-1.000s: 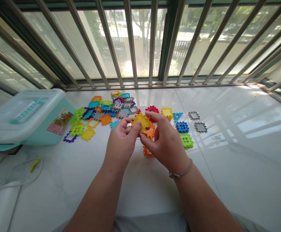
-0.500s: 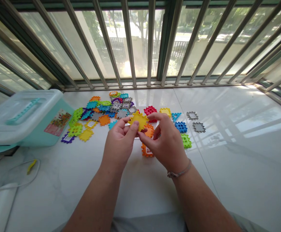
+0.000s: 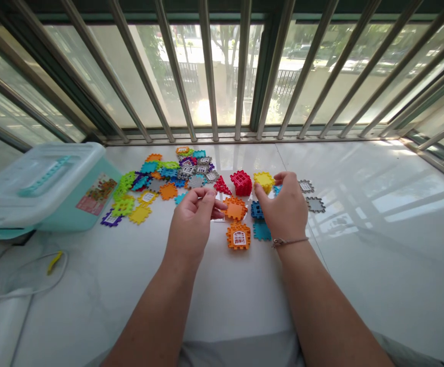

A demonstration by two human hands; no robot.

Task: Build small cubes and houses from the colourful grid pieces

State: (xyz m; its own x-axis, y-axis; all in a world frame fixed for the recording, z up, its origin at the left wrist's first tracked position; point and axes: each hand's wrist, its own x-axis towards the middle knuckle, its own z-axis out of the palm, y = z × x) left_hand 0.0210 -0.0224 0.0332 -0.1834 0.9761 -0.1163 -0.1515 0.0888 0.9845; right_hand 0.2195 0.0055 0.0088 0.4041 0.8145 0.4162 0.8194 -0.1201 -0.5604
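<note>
My right hand [image 3: 286, 204] reaches over the floor with its thumb and fingers around a small stack of yellow square building tiles [image 3: 264, 179] with notched edges. My left hand [image 3: 193, 216] hovers to the left, fingers loosely curled and nothing visible in it. Close to its fingertips lies a stack of orange tiles [image 3: 236, 209]. An orange tile with a window pattern [image 3: 239, 237] lies nearer to me. Red tiles [image 3: 241, 182] are stacked behind. Beneath my right hand, blue tiles [image 3: 257, 210] and a teal tile [image 3: 262, 231] are partly hidden.
A loose heap of mixed coloured tiles [image 3: 168, 173] lies at the back left. Red triangles [image 3: 222, 186] sit beside it. Two grey tiles [image 3: 315, 205] lie at the right. A lidded teal box [image 3: 65, 204], a white cable [image 3: 63, 265] and window bars [image 3: 241, 76] surround the floor.
My right hand has moved right, away from my left hand, to the yellow stack. The yellow tile that was between both hands has left my left hand.
</note>
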